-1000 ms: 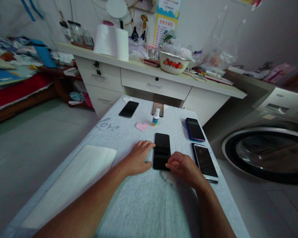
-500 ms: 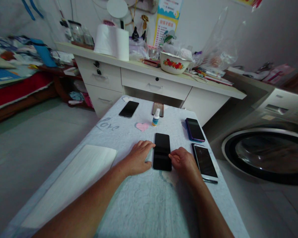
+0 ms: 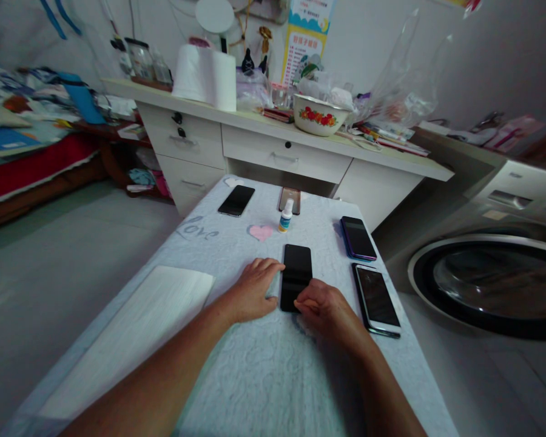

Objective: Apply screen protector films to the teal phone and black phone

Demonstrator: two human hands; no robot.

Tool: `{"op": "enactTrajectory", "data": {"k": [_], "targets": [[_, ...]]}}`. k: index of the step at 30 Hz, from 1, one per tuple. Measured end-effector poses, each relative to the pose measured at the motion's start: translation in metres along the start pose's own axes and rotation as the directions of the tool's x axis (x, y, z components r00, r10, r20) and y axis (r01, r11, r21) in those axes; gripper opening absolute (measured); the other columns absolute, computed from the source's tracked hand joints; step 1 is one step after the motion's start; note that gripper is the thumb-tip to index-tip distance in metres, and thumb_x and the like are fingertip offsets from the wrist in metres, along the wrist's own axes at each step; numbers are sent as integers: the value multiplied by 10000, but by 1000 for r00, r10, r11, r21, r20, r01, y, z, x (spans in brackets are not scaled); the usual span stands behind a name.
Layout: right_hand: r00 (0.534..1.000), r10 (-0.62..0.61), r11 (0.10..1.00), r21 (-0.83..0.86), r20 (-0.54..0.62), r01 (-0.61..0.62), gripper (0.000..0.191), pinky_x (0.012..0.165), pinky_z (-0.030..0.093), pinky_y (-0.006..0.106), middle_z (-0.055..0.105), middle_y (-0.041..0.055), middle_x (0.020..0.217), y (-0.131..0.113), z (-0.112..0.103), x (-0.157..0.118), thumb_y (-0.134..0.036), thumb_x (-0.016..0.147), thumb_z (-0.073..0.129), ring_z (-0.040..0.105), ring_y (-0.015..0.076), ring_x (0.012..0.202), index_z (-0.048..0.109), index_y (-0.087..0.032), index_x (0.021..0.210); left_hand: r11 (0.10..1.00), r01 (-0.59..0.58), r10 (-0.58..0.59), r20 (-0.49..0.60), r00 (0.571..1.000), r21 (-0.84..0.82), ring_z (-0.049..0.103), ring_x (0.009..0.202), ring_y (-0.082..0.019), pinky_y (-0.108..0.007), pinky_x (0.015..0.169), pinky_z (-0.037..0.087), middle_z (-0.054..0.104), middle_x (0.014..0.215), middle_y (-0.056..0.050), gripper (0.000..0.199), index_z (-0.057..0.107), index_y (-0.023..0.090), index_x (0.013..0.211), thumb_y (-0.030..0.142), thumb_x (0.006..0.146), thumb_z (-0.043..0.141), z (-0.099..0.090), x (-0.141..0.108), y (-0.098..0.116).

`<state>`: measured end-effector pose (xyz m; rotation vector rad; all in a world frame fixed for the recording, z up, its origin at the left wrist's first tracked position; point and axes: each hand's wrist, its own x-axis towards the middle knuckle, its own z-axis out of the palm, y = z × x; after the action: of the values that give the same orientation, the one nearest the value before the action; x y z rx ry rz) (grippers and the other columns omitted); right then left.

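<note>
A black smartphone (image 3: 296, 267) lies screen up on the cloth-covered table in front of me. My left hand (image 3: 256, 288) rests on the cloth at its left side, thumb and fingers apart, fingertips at the phone's long edge. Over the phone's lower right corner is my right hand (image 3: 316, 303), fingers curled together in a pinch; what they hold, if anything, is hidden. Beyond the phone stands a small white spray bottle (image 3: 285, 216) with a blue and yellow label.
At right lie a white-framed phone (image 3: 377, 298) and a dark phone with a purple edge (image 3: 358, 238). Another phone (image 3: 237, 200) is far left, a phone case (image 3: 290, 200) at the far edge. White paper (image 3: 136, 334) lies left. Drawers (image 3: 282, 149) and a washing machine (image 3: 495, 243) stand beyond.
My right hand has slid down and to the left, from the phone's right edge to over its lower right corner. My left hand and the phone have stayed put.
</note>
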<state>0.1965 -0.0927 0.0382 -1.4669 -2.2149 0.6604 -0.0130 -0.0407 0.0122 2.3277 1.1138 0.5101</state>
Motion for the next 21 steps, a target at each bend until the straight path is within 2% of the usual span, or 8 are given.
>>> {"op": "enactTrajectory", "data": {"k": [7,11,17,21], "targets": [[995,-49,993,107,88,40,107,581,387,193,568,-2,803,-4,2,-3,-105,816,591,550,86,638,663,-184,804,1000,12,-12,10,1000,1,413,1213,-253,-425,1077,349,496,1292,-78,639,448,207,1284,149,657,558,-2,-1,2],[994,-63,990,131,91,51,96,609,404,198,581,2,791,-5,-1,-3,-120,824,604,573,102,690,667,-187,800,1000,4,-4,8,1000,1,409,1216,-256,-421,1080,349,491,1297,-84,649,447,194,1291,145,655,563,-1,-1,1],[999,17,997,72,-30,-14,56,611,412,217,587,14,806,9,0,0,-187,833,617,564,108,660,656,-180,794,1000,2,-2,9,1000,2,407,1215,-252,-419,1080,348,494,1297,-79,639,442,196,1287,143,660,551,-1,0,1],[988,89,995,-42,-124,-95,54,636,424,231,593,17,767,20,4,5,-180,807,618,577,133,693,659,-188,772,1000,6,-6,14,1000,7,404,1223,-252,-419,1080,346,488,1310,-82,635,441,192,1285,146,661,551,-2,0,2]]}}
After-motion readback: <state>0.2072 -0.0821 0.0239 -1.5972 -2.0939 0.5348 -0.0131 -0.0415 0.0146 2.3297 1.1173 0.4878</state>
